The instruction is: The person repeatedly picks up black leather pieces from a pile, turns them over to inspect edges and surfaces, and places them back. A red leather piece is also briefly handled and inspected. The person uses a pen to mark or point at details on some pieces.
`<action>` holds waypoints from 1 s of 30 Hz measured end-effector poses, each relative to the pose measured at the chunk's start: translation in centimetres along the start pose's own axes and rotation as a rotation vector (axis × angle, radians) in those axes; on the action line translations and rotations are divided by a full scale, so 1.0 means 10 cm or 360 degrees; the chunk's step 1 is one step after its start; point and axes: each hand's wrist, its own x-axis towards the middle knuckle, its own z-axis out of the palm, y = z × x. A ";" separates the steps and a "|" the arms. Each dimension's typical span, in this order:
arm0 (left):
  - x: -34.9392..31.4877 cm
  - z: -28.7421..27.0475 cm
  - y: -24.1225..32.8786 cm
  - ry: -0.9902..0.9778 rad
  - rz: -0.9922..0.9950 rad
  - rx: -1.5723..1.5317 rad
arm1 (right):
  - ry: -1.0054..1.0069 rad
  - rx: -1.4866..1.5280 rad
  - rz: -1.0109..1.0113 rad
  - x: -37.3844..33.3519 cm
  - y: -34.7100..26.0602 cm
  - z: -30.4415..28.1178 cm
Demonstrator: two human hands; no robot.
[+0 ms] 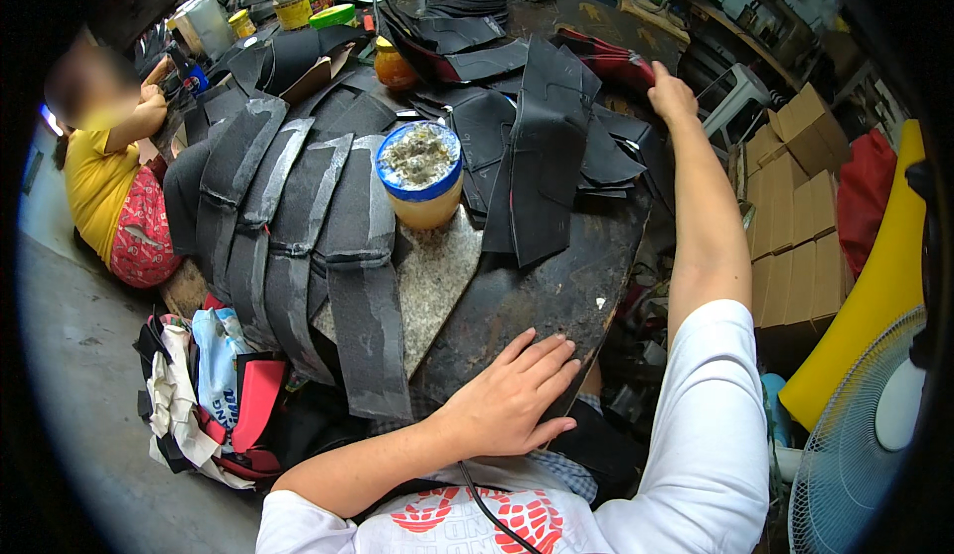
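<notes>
My left hand (512, 395) lies flat with fingers spread on the near edge of the dark worktable (566, 301), holding nothing. Stretched out to the far right, my right hand (673, 95) grips the end of a red and black flexible piece (614, 59); some of its fingers are hidden. Between my arms, black cut sheet pieces (545, 147) with pale outlines lie in an overlapping pile. Several dark grey fabric strips (363, 306) with whitish dried smears hang over the table's left side. A blue-rimmed tub of yellowish paste (422, 171) stands on a grey stone slab (442, 266).
A person in a yellow top (99, 181) sits at the left side. An orange jar (395, 65) and several tins (293, 7) stand farther back. A bag of scraps (214, 395) is on the floor at left. Cardboard boxes (795, 206) and a fan (865, 445) are at right.
</notes>
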 end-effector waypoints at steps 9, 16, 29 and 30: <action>-0.03 0.03 0.00 0.0078 0.0038 -0.0010 | 0.0847 0.0521 -0.0095 -0.64 0.82 -0.96; -0.09 -0.07 -0.05 0.0620 -0.0042 -0.1469 | 0.0787 0.0985 -0.0868 -2.64 0.41 -1.56; -0.53 -0.74 -0.19 0.0269 -0.1116 -0.2330 | 0.0253 0.0471 -0.1063 -4.17 -0.27 -0.72; -0.51 -0.69 -0.16 0.0314 -0.1066 -0.2152 | 0.0133 0.0545 -0.0984 -4.18 -0.16 -0.71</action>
